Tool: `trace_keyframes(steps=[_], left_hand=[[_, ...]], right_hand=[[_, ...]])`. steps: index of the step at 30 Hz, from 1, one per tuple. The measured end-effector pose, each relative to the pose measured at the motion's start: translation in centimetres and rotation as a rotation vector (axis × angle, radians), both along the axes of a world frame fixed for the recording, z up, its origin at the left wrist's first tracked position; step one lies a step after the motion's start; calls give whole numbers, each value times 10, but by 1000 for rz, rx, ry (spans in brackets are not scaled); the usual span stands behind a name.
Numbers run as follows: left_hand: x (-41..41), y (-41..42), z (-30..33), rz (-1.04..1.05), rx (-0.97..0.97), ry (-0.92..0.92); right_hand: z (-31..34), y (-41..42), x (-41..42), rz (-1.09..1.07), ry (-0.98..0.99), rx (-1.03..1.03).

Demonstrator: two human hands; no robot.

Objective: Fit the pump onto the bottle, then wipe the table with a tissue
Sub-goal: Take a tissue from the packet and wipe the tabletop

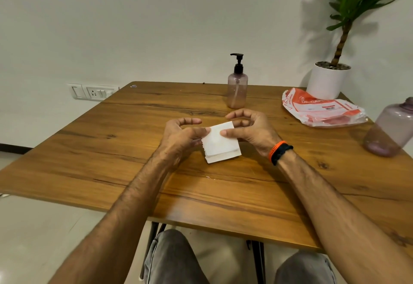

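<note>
A pale pink bottle (237, 90) stands upright at the far middle of the wooden table (111, 149), with a black pump (238, 63) fitted on its neck. Nearer to me, a folded white tissue (220, 144) is held just above the table's middle. My left hand (182, 137) pinches its upper left corner and my right hand (248, 130) pinches its upper right edge, thumbs on top. Both hands sit about a hand's length in front of the bottle.
An orange-and-white plastic packet (321, 110) lies at the back right. A white pot with a green plant (327, 81) stands behind it. A second, larger pink bottle (391, 127) without a pump stands at the right edge. A wall socket (93, 92) is at left.
</note>
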State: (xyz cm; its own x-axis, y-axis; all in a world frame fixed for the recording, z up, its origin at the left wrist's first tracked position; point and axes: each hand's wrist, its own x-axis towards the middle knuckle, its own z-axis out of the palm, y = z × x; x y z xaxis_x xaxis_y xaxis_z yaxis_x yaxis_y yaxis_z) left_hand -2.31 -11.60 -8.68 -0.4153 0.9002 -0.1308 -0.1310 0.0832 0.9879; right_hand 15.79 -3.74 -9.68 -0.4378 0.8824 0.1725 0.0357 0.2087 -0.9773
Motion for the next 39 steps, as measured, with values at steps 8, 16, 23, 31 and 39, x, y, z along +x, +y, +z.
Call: trace_keyframes(steps=[8,16,23,31,39], left_hand=[[7,-5,6,10,122,118],[-41,-20,-12,-41,17,832],[-66,-32,-34,-105,-97,1265],[-66,-29,-40,-85,-121,1332],[-64,-29,-40,-78,-142,1350]], right_hand=[[0,-7,-8,144,-7,-202],[12,-3,-15,-294,-331,296],[0,13,-34,-211,-942,599],[-12,17,-53,52,-1042,602],[-8,-29,-62,352,-925,648]])
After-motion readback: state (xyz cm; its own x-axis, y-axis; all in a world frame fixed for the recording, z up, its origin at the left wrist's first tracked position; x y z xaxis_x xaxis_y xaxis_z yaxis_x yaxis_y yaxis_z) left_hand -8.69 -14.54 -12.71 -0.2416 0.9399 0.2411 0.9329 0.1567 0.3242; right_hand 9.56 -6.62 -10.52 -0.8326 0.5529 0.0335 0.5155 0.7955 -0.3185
